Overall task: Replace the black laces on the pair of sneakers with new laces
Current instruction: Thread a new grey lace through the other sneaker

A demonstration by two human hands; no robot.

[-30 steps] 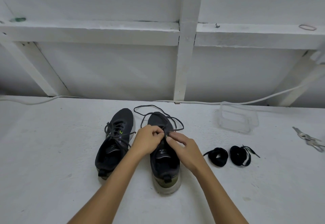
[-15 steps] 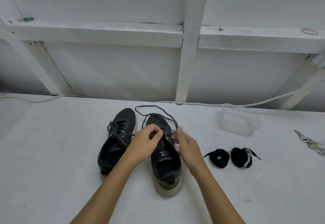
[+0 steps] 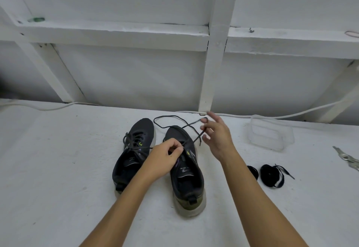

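Observation:
Two dark sneakers stand side by side on the white surface, toes pointing away from me. The left sneaker (image 3: 136,149) is fully laced. My left hand (image 3: 165,159) pinches the lacing area of the right sneaker (image 3: 186,180) with curled fingers. A loosened black lace (image 3: 171,117) loops past that shoe's toe. My right hand (image 3: 217,136) is raised to the right of the toe and pinches a strand of this lace, drawn taut from the eyelets, with its other fingers spread. Two coiled black laces (image 3: 272,175) lie to the right, one partly hidden behind my right forearm.
A clear plastic container (image 3: 270,136) sits at the back right, close to my right hand. Metal keys (image 3: 347,157) lie at the far right edge. A white cable (image 3: 58,107) runs along the foot of the white framed wall.
My right hand has lifted away from the eyelets, up and to the right, drawing a lace strand out with it. My left hand has stayed on the right sneaker.

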